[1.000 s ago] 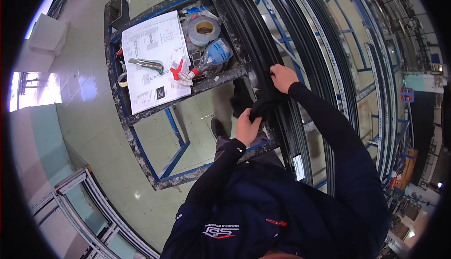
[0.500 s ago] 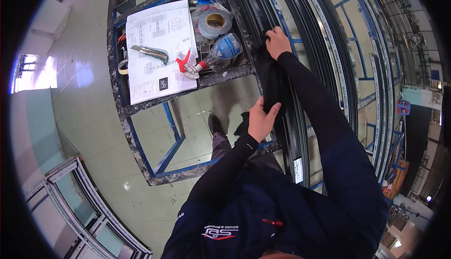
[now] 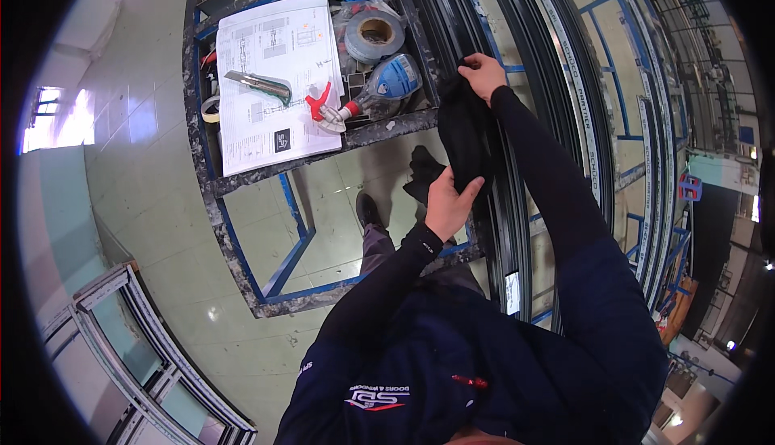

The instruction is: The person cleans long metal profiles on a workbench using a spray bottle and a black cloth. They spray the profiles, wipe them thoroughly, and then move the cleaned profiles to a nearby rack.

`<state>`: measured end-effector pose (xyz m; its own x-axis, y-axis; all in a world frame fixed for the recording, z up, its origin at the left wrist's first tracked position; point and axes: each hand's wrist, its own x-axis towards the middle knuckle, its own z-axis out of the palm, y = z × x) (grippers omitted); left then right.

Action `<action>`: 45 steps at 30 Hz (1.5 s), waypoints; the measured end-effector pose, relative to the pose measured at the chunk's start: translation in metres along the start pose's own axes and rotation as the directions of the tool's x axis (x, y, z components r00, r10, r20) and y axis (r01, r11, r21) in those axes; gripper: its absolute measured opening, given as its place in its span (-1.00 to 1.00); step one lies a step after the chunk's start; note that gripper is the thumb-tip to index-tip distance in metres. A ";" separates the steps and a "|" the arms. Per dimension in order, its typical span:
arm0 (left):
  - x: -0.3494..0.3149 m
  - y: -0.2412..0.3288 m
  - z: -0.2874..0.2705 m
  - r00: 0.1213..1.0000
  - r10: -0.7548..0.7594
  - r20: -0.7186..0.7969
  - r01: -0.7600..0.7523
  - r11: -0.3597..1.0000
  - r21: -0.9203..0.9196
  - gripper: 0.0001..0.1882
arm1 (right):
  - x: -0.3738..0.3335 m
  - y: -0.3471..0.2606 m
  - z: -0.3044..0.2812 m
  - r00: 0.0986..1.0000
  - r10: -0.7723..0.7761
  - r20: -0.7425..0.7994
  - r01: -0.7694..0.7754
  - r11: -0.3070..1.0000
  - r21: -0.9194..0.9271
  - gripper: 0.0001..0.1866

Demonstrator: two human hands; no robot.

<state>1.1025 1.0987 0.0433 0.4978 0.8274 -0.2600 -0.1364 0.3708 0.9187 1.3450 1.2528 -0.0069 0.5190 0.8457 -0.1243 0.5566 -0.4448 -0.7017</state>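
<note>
Both my hands have hold of a black cloth point(image 3: 466, 134) stretched along a dark metal profile point(image 3: 507, 195). My right hand point(image 3: 483, 78) pinches its far end, thumb and fingers together. My left hand point(image 3: 450, 204) grips the near part with the thumb raised; its other fingers are partly hidden under the fabric. A loose flap of the cloth droops over the left side of the profile. Left of my hands, a spray bottle point(image 3: 393, 79) with blue label and red trigger lies on its side, its nozzle over paper drawings point(image 3: 278, 126). A utility knife point(image 3: 258, 86) rests on those sheets.
A grey tape roll point(image 3: 374, 35) lies in the tool tray of a blue, paint-spattered frame stand point(image 3: 234, 235). More long profiles point(image 3: 593, 114) run along the right. Window frames point(image 3: 153, 356) lean at the lower left. My shoe point(image 3: 368, 209) is on the tiled floor.
My right hand has drawn slightly nearer and right, its fingers now pinching the cloth's end. The loose flap on the left shows more. My left hand is almost unmoved.
</note>
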 end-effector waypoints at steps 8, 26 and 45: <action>-0.002 -0.011 0.002 1.000 -0.014 0.000 0.014 0.998 -0.065 -0.60 | 0.009 -0.008 0.004 0.989 -0.062 -0.134 0.079 0.990 0.121 -0.73; 0.000 -0.011 -0.007 0.995 -0.078 0.061 0.083 0.994 -0.073 -0.64 | 0.010 -0.014 0.000 0.963 -0.245 -0.112 0.181 0.897 -0.404 -0.81; 0.003 -0.018 -0.009 0.997 -0.058 0.044 0.061 0.995 -0.073 -0.62 | 0.021 -0.020 -0.017 0.975 -0.009 0.222 0.071 0.959 -0.273 -0.68</action>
<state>1.0984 1.0986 0.0233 0.5417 0.7853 -0.2996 -0.1676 0.4502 0.8770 1.3559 1.2747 0.0166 0.3567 0.8943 -0.2703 0.7480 -0.4467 -0.4908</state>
